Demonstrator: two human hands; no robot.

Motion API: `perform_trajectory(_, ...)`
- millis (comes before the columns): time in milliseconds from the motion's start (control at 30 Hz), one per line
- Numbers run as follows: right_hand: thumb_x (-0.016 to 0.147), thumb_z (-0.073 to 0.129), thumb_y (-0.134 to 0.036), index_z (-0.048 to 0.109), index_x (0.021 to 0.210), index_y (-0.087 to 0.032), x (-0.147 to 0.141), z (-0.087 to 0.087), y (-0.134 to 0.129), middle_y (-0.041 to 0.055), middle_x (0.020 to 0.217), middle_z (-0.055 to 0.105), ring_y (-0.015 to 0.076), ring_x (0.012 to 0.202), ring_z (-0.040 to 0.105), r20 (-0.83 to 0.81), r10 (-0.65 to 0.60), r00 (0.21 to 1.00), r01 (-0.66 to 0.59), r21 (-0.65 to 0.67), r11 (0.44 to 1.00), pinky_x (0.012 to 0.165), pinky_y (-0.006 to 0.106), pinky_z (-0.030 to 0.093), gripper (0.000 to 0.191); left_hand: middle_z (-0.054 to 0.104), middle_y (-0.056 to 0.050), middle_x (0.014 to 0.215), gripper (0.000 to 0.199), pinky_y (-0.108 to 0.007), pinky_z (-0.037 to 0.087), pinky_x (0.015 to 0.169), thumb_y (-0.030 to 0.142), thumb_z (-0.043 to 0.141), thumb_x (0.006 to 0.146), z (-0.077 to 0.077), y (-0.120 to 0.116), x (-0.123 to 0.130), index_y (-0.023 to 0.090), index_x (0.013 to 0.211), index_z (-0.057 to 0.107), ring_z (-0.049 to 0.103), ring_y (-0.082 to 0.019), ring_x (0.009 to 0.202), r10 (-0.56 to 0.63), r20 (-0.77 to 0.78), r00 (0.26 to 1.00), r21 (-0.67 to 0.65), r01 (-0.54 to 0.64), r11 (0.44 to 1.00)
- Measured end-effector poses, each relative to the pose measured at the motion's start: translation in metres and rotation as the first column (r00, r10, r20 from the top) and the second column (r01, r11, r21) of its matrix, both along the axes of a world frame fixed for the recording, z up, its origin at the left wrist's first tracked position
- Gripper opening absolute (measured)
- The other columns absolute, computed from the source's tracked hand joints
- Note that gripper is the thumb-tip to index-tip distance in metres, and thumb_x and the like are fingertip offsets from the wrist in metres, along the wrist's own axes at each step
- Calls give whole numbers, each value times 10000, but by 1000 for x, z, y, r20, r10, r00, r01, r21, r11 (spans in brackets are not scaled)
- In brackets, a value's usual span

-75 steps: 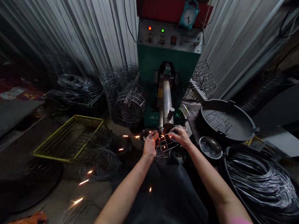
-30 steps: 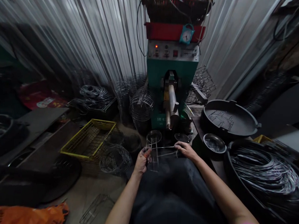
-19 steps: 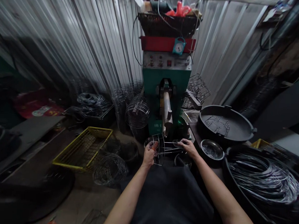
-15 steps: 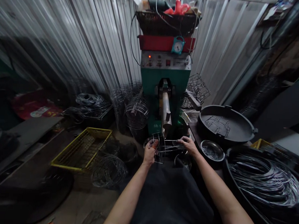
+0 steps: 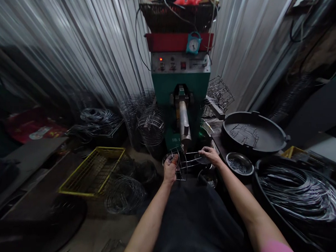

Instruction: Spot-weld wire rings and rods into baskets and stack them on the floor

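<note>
Below the tip of the machine's metal arm [image 5: 184, 123], my left hand [image 5: 170, 168] is closed round a small wire frame [image 5: 182, 174]. My right hand [image 5: 209, 155] pinches the end of a thin metal rod [image 5: 192, 164] that reaches left to the frame. The frame lies between my hands, close under the electrode tip; whether they touch cannot be made out. The green machine [image 5: 180, 80] stands upright in front of me with a red light lit on its panel.
A yellow wire basket [image 5: 92, 192] and wire rings [image 5: 125, 194] lie at the left. On the right are a round black tray [image 5: 266, 149], a metal bowl [image 5: 239, 164] of small pieces and a large pan of wire rings [image 5: 300, 196]. A corrugated wall stands behind.
The view has shifted a little, so the machine appears further left and higher. Both hands still hold the wire pieces, which are tilted slightly differently under the arm.
</note>
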State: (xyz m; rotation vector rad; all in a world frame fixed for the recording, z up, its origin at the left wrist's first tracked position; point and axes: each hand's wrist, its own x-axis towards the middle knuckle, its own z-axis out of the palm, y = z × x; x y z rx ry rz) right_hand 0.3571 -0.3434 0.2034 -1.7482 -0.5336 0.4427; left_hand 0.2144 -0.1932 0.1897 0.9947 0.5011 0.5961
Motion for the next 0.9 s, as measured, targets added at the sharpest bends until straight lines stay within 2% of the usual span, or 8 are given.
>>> perform_trajectory(133,560,651,-489,522,560,-154,1,-1,-2,-46,507,467,80,485,410,15,-8,1000,8,2,1000,470,213,303,359,336,113,404,337,-156,221,307,417,690,581,0,-2,1,171,729,512,290,-29,303,-18,9,1000,-3,18,1000)
perform_trajectory(367,558,664,-461,517,561,-153,2,-1,-2,-58,488,439,67,461,391,-30,-7,1000,7,3,1000,454,200,296,342,414,92,481,312,-150,236,296,383,694,577,-3,-2,1,155,721,537,304,-12,311,-13,21,1000,-22,14,1000)
perform_trajectory(533,554,666,-464,504,567,-157,2,-7,-1,-56,487,442,69,455,398,-78,7,997,-7,8,1000,445,198,290,348,386,101,444,311,-146,238,293,409,668,612,-1,0,0,165,748,532,308,-20,300,-46,-16,999,3,47,999)
perform_trajectory(667,559,662,-474,516,581,-152,4,-7,-5,-51,506,465,72,468,411,-54,10,998,-11,-7,1000,456,201,295,355,389,104,431,341,-139,226,286,437,665,611,0,1,0,169,770,525,321,-24,296,-53,-43,998,24,54,998)
perform_trajectory(800,614,634,-468,563,625,-139,-2,2,-28,-34,549,499,79,518,436,-32,85,996,-85,1,996,506,205,324,337,349,121,402,349,-125,190,278,403,695,592,-4,12,-18,176,785,515,268,-16,281,-103,2,995,-101,103,990)
perform_trajectory(900,640,640,-426,596,656,-130,-19,11,-52,-21,578,520,81,550,444,-56,203,978,-203,-4,979,539,205,336,299,315,122,392,307,-112,176,281,349,701,610,-12,28,-46,167,774,516,243,-11,288,-178,69,982,-281,190,941)
